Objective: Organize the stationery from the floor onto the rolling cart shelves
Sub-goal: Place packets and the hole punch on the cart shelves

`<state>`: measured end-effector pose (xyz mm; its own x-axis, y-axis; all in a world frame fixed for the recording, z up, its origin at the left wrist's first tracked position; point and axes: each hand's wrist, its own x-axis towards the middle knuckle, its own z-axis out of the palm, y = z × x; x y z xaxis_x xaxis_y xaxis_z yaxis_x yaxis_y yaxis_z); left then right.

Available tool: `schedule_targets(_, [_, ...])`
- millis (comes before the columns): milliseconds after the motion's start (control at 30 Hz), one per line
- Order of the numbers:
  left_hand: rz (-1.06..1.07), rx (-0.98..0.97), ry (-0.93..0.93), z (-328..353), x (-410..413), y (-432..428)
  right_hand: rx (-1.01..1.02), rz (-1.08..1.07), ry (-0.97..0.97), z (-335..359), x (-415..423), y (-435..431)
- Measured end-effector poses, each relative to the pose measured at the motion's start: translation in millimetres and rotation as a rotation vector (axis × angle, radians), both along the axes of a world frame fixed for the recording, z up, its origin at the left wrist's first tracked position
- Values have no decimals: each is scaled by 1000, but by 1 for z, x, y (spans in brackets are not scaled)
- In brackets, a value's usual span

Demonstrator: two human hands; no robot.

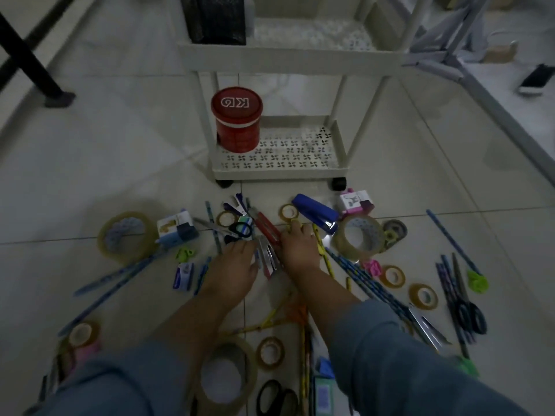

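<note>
Both hands reach into the stationery on the tiled floor, near the white rolling cart (279, 171). The left hand (237, 265) and right hand (300, 246), fingers loosely spread, close around the red-and-silver utility knives (267, 244). These look light, stiff and slippery; hold the handles, not the blades.

I see a white cart (279, 172) whose shelves are punched with a pinwheel pattern. On its lower shelf, frame centre, a red tin (237, 121) shows white lettering on its lid. Below it, on the pale grey tiled floor (105, 163), lies a dark blue stapler (315, 213), red-and-silver cutters (267, 235), black-handled scissors (240, 229) and amber-tinted clear tape rolls (127, 237). Lime-green clips (184, 254) sit left of centre, a pink one (372, 267) to the right. Blue patterned pencils (369, 280) run lower right. My sleeves (390, 355) are grey-blue.
</note>
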<state>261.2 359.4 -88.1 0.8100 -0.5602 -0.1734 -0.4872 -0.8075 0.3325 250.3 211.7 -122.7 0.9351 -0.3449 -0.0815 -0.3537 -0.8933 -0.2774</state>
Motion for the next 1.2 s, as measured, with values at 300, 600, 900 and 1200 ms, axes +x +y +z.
schedule_targets(300, [180,-146,115,8,5,-13,140,-157,189,5,-8,-3])
schedule_targets(600, [703,-646,849,12,6,-54,1008,-396,-203,24,-45,-12])
schedule_targets(900, [672,-799,919,39,-14,-100,967,-529,-247,52,-102,-69])
schedule_targets(1200, [488,-668,1188,37,-77,-146,387,-1503,-197,19,-225,-105])
